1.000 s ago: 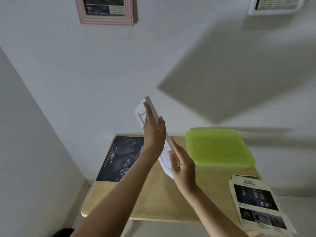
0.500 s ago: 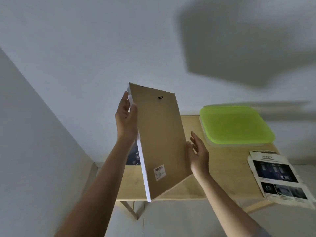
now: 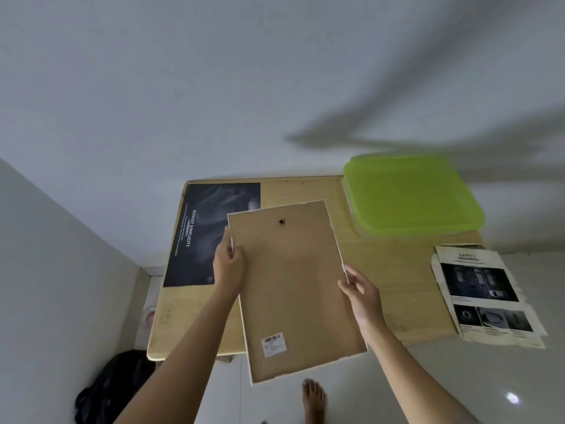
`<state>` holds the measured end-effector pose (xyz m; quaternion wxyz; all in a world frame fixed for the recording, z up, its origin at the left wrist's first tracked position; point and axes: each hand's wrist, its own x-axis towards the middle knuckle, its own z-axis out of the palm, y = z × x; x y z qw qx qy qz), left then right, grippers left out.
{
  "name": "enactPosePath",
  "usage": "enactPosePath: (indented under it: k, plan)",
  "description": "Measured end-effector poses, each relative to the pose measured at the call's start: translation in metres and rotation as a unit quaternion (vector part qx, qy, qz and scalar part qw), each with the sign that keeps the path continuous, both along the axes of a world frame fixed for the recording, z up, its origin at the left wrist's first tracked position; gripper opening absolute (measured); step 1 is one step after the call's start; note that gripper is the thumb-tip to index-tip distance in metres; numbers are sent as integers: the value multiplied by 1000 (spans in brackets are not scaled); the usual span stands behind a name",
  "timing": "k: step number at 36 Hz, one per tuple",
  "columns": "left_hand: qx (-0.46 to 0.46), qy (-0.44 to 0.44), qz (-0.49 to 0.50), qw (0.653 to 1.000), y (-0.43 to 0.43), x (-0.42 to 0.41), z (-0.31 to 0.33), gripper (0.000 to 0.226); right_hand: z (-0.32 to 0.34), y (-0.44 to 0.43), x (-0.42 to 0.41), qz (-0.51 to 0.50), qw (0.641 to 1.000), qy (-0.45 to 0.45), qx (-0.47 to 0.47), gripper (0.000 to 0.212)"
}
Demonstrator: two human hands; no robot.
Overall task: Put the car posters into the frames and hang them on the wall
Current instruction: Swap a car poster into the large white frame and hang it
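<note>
Holding the frame point(image 3: 293, 286) back-up above the table point(image 3: 397, 270), the left hand point(image 3: 227, 264) pinches its left edge and the right hand point(image 3: 360, 293) pinches its right edge, fingers closed on the rim. It looks stiff, light and probably glazed, so fragile; the side edges seem the safest hold. A dark poster point(image 3: 211, 234) lies beside it, another poster point(image 3: 486, 295) and a green lid point(image 3: 409, 197) further right.

home room | wooden table point(image 3: 382, 270) | bare foot point(image 3: 313, 400) | tiled floor point(image 3: 458, 377)
</note>
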<state>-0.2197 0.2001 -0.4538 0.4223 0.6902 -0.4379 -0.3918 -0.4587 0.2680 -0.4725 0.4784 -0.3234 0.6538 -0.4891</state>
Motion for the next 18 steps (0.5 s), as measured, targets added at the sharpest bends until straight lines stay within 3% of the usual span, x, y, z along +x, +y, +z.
enactPosePath:
  k: [9,18]
  plan:
    - [49,-45,3,998,-12,-18,-33,38,-17,-4,-15,40,988,152,8,37]
    - [79,-69,-16,994,-15,-25,-39,45,-24,-9,-18,79,955,285,-1,37]
